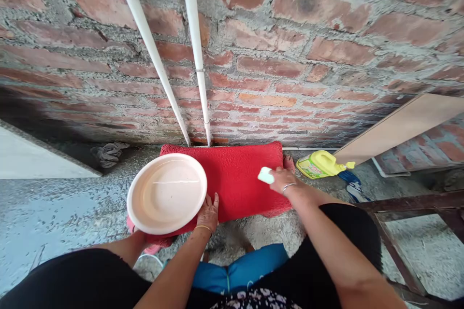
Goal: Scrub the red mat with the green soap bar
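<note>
A red textured cloth [239, 178] is spread over a low surface in front of me. My left hand [208, 213] rests on it, fingers spread, close against the rim of the basin; whether it touches the rim I cannot tell. The round, pale plastic basin [172, 198] stands on the left part of the cloth with water in it. My right hand [284, 181] is closed around a pale green bar of soap [266, 175], held over the right part of the cloth. Only the bar's front end shows.
A yellow jug [319, 164] stands on the floor to the right, near a leaning board [398, 128]. White pipes [199, 58] run down the brick wall [268, 67]. A grey rag [108, 153] lies left; a dark wooden frame [409, 203] stands right. The floor [72, 217] looks wet.
</note>
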The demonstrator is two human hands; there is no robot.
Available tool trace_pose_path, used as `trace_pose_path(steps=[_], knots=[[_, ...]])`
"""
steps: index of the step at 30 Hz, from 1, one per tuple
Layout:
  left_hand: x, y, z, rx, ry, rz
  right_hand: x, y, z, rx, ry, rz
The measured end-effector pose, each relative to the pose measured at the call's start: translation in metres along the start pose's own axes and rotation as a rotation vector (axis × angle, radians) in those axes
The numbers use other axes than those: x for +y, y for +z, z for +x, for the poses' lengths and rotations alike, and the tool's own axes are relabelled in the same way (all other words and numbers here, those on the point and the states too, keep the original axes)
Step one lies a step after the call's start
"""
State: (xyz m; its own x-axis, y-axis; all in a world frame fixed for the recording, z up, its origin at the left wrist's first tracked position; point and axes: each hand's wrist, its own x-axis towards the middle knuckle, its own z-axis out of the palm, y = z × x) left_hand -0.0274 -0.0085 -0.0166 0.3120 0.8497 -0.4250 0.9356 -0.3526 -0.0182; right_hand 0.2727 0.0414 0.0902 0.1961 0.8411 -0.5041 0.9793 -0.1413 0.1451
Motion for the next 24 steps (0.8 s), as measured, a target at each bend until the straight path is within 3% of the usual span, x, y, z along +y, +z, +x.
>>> trace_pose_path(steps=[4,6,9,12,14,18,22,24], knots=[[-0.002,0.005,0.001,0.031,-0.009,0.041,-0.083,0.019,-0.015,0.017,-0.331,0.085],[-0.003,0.005,0.002,0.044,-0.012,0.069,-0.104,0.028,-0.015,0.022,-0.414,0.085],[-0.002,0.005,0.003,0.050,-0.013,0.096,-0.090,0.030,-0.017,0.028,-0.311,0.066],[-0.001,0.005,0.003,0.039,-0.020,0.104,-0.045,0.020,-0.032,0.006,-0.079,0.035],[-0.001,0.005,0.004,0.025,-0.025,0.111,-0.018,0.013,-0.048,-0.013,-0.035,0.016],[-0.003,-0.007,0.005,-0.061,-0.027,0.095,-0.002,0.011,-0.080,-0.028,-0.176,0.060],[0.006,-0.037,-0.009,-0.206,-0.077,-0.178,-0.023,0.023,-0.093,-0.169,-0.344,0.014],[0.018,-0.053,-0.021,-0.218,-0.015,-0.319,-0.035,0.027,-0.093,-0.147,-0.419,-0.001]])
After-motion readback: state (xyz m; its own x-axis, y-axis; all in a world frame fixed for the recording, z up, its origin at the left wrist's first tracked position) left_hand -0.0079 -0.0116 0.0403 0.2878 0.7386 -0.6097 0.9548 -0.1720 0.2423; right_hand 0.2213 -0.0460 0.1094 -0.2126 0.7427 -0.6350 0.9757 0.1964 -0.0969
